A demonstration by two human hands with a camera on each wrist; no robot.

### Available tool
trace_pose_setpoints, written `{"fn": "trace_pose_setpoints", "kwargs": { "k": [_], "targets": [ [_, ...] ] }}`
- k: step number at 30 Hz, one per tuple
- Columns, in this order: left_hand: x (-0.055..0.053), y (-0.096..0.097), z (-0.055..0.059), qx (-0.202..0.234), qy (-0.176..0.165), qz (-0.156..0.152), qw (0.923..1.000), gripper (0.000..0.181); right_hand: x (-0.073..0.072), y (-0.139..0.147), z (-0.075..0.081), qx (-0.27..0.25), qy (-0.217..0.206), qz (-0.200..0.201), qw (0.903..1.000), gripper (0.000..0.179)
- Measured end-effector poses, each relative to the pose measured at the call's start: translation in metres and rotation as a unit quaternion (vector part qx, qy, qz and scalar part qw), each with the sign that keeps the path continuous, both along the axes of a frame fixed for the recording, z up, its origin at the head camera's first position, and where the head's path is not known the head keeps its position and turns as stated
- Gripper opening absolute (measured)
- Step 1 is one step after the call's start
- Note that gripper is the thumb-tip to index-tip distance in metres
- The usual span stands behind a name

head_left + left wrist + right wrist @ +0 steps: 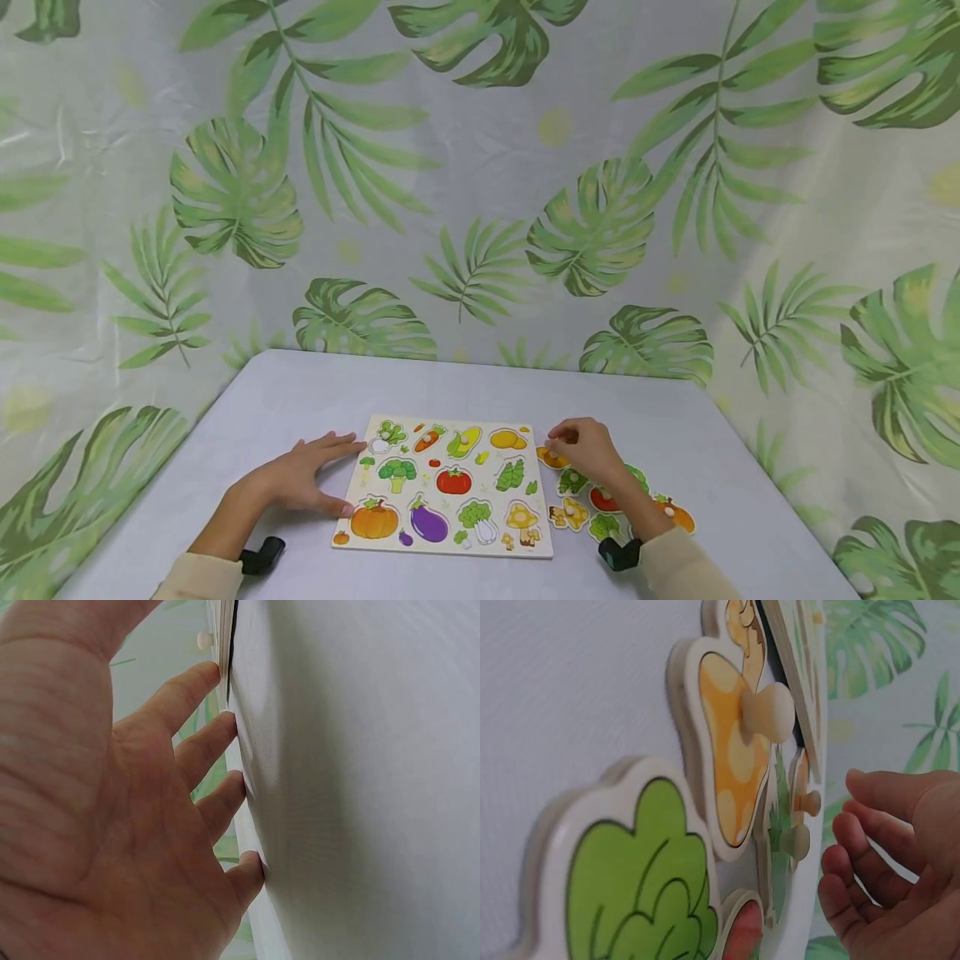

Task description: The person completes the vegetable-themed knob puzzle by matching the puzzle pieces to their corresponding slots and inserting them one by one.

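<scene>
A flat puzzle board [442, 551] printed with vegetables lies on the table. My left hand [306, 475] is at its left side, fingers spread, with the thumb and fingertips at the edge. In the left wrist view, the fingers [214, 742] are straight, and a pale knob [205, 640] shows near the board's edge. Just right of the board, my right hand [588, 450] hovers over an orange knobbed piece [551, 457]. Its fingers are loosely bent, with nothing seen between them in the right wrist view. A spotted mushroom piece [724, 757] lies nearer that camera.
Loose knobbed pieces lie right of the board under my right forearm: a tomato [603, 500], a pumpkin [678, 515], a leafy green piece [603, 527] and several others, partly hidden. A white cloth [465, 387] covers the table. Behind it hangs a leaf-patterned curtain [480, 167].
</scene>
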State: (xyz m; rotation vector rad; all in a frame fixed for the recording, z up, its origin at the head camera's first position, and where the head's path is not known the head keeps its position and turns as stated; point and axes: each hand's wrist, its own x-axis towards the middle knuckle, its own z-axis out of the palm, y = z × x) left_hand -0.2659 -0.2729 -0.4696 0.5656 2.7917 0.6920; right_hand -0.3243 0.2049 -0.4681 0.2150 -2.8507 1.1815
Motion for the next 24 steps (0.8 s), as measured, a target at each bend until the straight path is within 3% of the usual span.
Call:
{"fn": "trace_pose_setpoints", "kwargs": {
  "k": [12,24],
  "targets": [
    [-0.0013,0.0000,-0.0005,-0.003,0.003,-0.001,1.0000,0.099,0.0036,0.0038,-0.0061,0.048,-0.025,-0.024,0.9982,0.024],
    [-0.0009,0.0007,0.0008,-0.001,-0.002,0.002,1.0000,0.100,0.0047,0.0074,-0.0052,0.047,0.005,-0.022,0.9987,0.012]
  ]
}}
